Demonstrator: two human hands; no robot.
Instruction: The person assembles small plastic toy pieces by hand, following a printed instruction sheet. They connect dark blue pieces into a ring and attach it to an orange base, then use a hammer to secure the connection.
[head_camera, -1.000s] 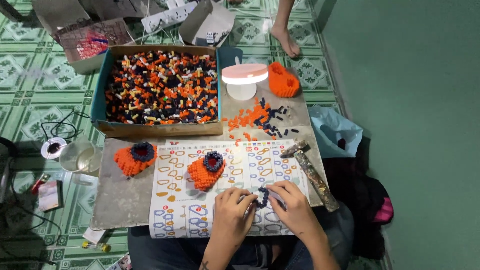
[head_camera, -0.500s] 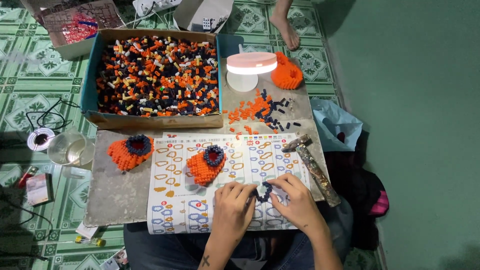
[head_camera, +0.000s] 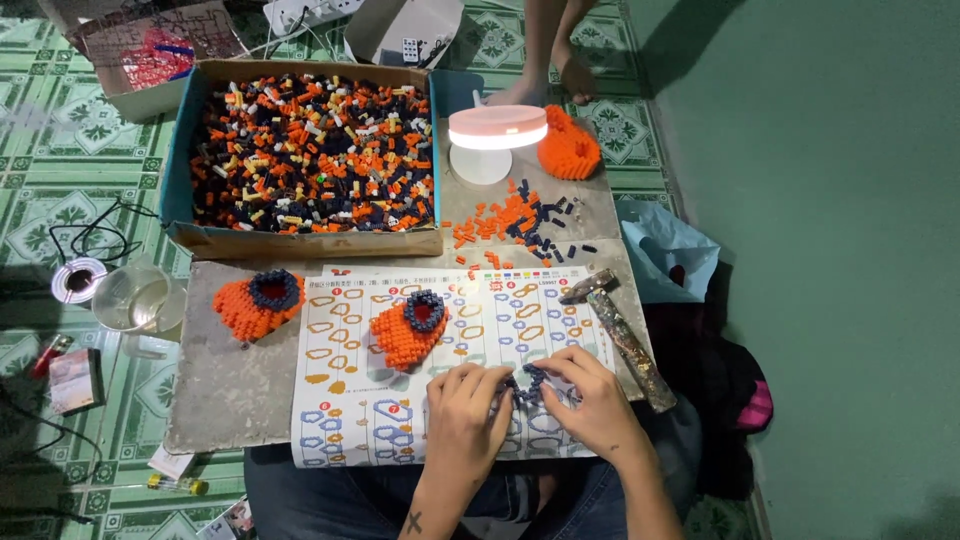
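My left hand (head_camera: 466, 405) and my right hand (head_camera: 592, 402) meet over a printed instruction sheet (head_camera: 350, 400) and together pinch a small dark blue ring of tiny bricks (head_camera: 527, 382). Two orange brick pieces with dark blue rings lie on the board: one (head_camera: 258, 302) at the left, one (head_camera: 410, 329) on the sheet just left of my hands. A cardboard box (head_camera: 305, 240) full of orange, dark blue and white bricks stands at the back. Loose bricks (head_camera: 515, 225) lie beside it.
A small hammer (head_camera: 620, 335) lies right of my hands. A round white lamp (head_camera: 495, 138) and an orange brick piece (head_camera: 570, 148) stand at the back right. A glass cup (head_camera: 138, 300) and wire spool (head_camera: 77, 280) sit on the tiled floor. Another person's feet (head_camera: 555, 75) are beyond the board.
My hands stay together on the dark blue ring, with only small finger movements. The view has tilted slightly down and toward the board.
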